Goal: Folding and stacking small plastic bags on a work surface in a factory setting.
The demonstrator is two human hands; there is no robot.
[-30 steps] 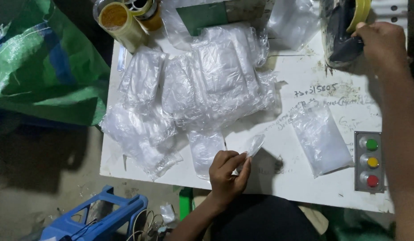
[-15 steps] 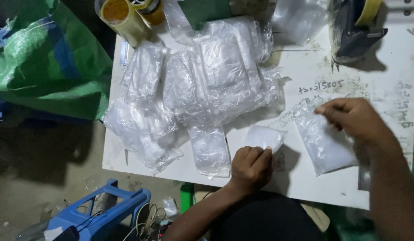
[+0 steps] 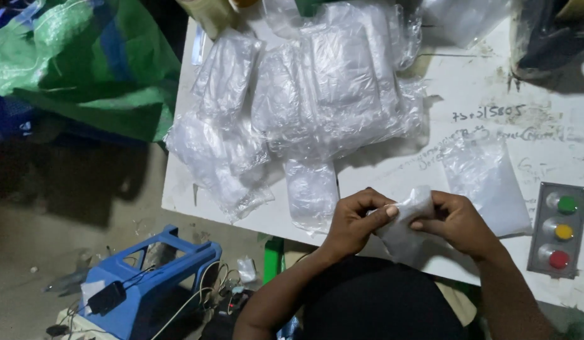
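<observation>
Both hands at the near edge of the white table (image 3: 468, 107), close to the body. Left hand (image 3: 351, 223) and right hand (image 3: 455, 223) each pinch the top of one small clear plastic bag (image 3: 405, 230), fingers closed on it from either side; bag hangs between them, over the table's near edge. Just right of the hands, near the right edge, a grey control box (image 3: 559, 230) with green, yellow and red buttons. Just beyond the right hand, a single flat clear bag (image 3: 484, 182) lies on the table top. Left of it, toward the left edge and running to the far edge, a loose pile of clear plastic bags (image 3: 304, 107), overlapping. Off the table: blue plastic stool (image 3: 153, 277) on the floor at near left, green woven sack (image 3: 84, 69) further back on the left.
</observation>
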